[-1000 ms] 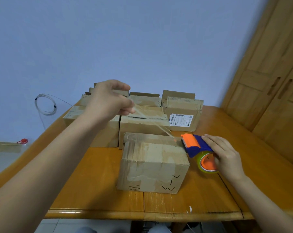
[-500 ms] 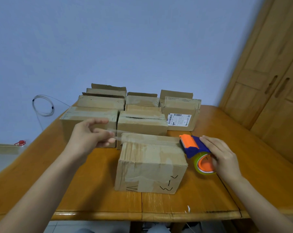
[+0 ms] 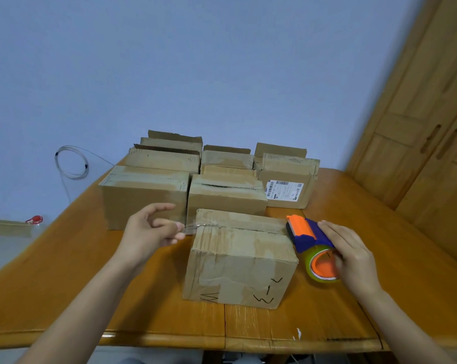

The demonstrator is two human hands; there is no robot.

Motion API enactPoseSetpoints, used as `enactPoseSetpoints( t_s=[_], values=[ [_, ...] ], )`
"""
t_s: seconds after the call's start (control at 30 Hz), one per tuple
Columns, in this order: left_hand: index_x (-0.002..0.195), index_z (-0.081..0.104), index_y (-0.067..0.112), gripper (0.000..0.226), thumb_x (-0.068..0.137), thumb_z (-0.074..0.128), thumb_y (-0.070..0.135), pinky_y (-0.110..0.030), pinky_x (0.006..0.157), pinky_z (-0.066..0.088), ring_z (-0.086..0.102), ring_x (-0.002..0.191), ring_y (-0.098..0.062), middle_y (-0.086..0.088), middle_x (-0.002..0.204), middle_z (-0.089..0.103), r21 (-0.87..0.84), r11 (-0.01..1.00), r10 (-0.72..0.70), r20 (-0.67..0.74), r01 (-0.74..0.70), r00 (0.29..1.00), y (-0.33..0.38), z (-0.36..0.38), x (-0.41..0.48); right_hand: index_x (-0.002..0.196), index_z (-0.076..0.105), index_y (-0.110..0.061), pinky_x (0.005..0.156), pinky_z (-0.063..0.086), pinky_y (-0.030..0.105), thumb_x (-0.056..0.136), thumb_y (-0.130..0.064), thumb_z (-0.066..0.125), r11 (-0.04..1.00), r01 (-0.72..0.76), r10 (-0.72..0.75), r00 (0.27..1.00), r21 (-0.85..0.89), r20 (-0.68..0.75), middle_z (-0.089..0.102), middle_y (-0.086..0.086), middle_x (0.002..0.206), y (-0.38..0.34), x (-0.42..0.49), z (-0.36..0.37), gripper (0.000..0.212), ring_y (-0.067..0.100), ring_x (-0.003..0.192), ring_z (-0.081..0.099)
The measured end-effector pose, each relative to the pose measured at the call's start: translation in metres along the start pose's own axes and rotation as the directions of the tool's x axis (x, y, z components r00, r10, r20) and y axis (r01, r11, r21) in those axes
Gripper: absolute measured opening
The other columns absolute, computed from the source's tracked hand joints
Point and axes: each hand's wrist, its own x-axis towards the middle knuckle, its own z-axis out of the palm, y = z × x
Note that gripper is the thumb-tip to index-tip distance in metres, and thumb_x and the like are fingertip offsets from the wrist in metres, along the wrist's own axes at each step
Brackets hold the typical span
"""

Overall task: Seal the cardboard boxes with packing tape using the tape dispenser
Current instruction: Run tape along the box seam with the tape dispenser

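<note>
Orange-brown wood made up the table (image 3: 143, 298), which stood against a pale blue wall (image 3: 195, 61). Near the front edge of it sat the cardboard box (image 3: 240, 264) being sealed, upright, with black pen marks on its near face. A strip of clear tape (image 3: 192, 228) ran across its top along the seam, from the left edge to the right edge, and stuck out a little past the left edge. The left hand (image 3: 146, 232) pinched that free end in its fingertips, just beside the box's upper left corner, with the thumb raised above. At the right end of the strip the tape dispenser (image 3: 307, 236), blue with an orange head, touched the box's upper right corner, its roll (image 3: 321, 264) hanging lower beside the box's right face. The right hand (image 3: 350, 252) held the dispenser from the right, fingers laid over the blue body and the roll; the thumb was hidden.

Behind the front box stood more cardboard boxes in rows, one at the left (image 3: 143, 198), one in the middle (image 3: 226, 198) and one with a white printed label (image 3: 287, 185) at the right, with several more behind them, some with flaps up. A coil of thin wire (image 3: 71, 162) hung on the wall at the left. Wooden cupboard doors (image 3: 419, 127) filled the right side.
</note>
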Motion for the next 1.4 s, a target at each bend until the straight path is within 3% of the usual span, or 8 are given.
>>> enactPoseSetpoints(
  t_s=[0.53,0.67,0.83,0.97,1.03,1.1,1.3,1.4],
  values=[
    [0.115,0.059,0.013,0.036,0.083,0.068,0.001,-0.023,0.06,0.056,0.066,0.061,-0.013,-0.011,0.075,0.072,-0.085,0.979,-0.181,0.063,0.186,0.981,-0.033,0.009,0.009,0.128,0.05,-0.009,0.079,0.047,0.037,0.056,0.025,0.074,0.996,-0.073,0.074,0.996,0.042,-0.043,0.062,0.02,0.118,-0.005,-0.01,0.013,0.084,0.023,0.116,0.046],
    [0.115,0.059,0.011,0.034,0.084,0.066,0.0,-0.027,0.064,0.055,0.061,0.059,-0.013,-0.007,0.07,0.068,-0.086,0.973,-0.207,0.067,0.212,0.976,-0.042,0.013,0.007,0.13,0.044,-0.015,0.082,0.045,0.039,0.058,0.025,0.073,0.992,-0.098,0.101,0.994,0.076,-0.038,0.062,0.02,0.119,-0.01,-0.01,0.013,0.088,0.023,0.116,0.044],
    [0.115,0.06,0.008,0.043,0.073,0.069,0.006,-0.035,0.073,0.053,0.058,0.069,-0.021,-0.017,0.086,0.064,-0.18,0.921,-0.332,0.098,0.345,0.938,-0.055,0.016,-0.003,0.13,0.046,-0.013,0.083,0.044,0.041,0.053,0.03,0.072,0.99,-0.135,0.137,0.99,0.05,-0.037,0.062,0.02,0.119,-0.007,-0.015,0.017,0.091,0.023,0.116,0.045],
    [0.112,0.059,0.01,0.028,0.087,0.063,-0.001,-0.031,0.069,0.053,0.059,0.068,-0.019,-0.009,0.075,0.062,0.067,0.972,-0.225,-0.032,0.227,0.974,-0.052,0.016,-0.002,0.125,0.055,-0.001,0.085,0.043,0.044,0.051,0.032,0.071,0.99,-0.138,0.138,0.99,-0.001,-0.026,0.063,0.021,0.117,-0.008,-0.011,0.016,0.083,0.024,0.115,0.045],
    [0.106,0.06,0.016,0.021,0.091,0.058,0.0,-0.026,0.071,0.051,0.06,0.077,-0.02,-0.006,0.083,0.062,0.133,0.985,-0.089,-0.157,0.11,0.984,-0.048,0.02,-0.001,0.124,0.057,0.001,0.084,0.043,0.043,0.051,0.032,0.071,0.99,-0.143,0.143,0.989,-0.017,-0.027,0.063,0.021,0.116,-0.009,-0.008,0.015,0.08,0.023,0.114,0.045],
    [0.101,0.062,0.023,0.016,0.096,0.054,0.01,-0.029,0.085,0.049,0.06,0.095,-0.019,-0.001,0.097,0.063,0.163,0.986,0.022,-0.245,0.019,0.969,-0.043,0.025,-0.002,0.123,0.058,0.002,0.084,0.043,0.042,0.052,0.03,0.072,0.988,-0.152,0.152,0.988,-0.021,-0.019,0.064,0.021,0.116,-0.011,-0.008,0.014,0.078,0.023,0.114,0.045],
    [0.134,0.055,0.026,0.04,0.102,0.034,0.038,-0.033,0.108,0.039,0.05,0.123,-0.006,0.012,0.128,0.059,0.142,0.99,0.009,-0.059,0.0,0.998,-0.04,0.057,-0.022,0.123,0.058,0.003,0.083,0.045,0.041,0.056,0.03,0.07,0.986,-0.169,0.169,0.985,0.002,-0.025,0.063,0.021,0.117,-0.013,-0.009,0.014,0.074,0.023,0.115,0.045],
    [0.14,0.047,0.035,0.045,0.103,0.023,0.045,-0.025,0.1,0.037,0.049,0.122,-0.008,0.012,0.129,0.058,0.109,0.992,-0.054,-0.029,0.056,0.998,-0.045,0.061,-0.028,0.123,0.058,0.002,0.083,0.045,0.041,0.056,0.03,0.07,0.981,-0.193,0.194,0.981,0.019,-0.031,0.063,0.021,0.117,-0.016,-0.013,0.017,0.074,0.023,0.115,0.045]
  ],
)
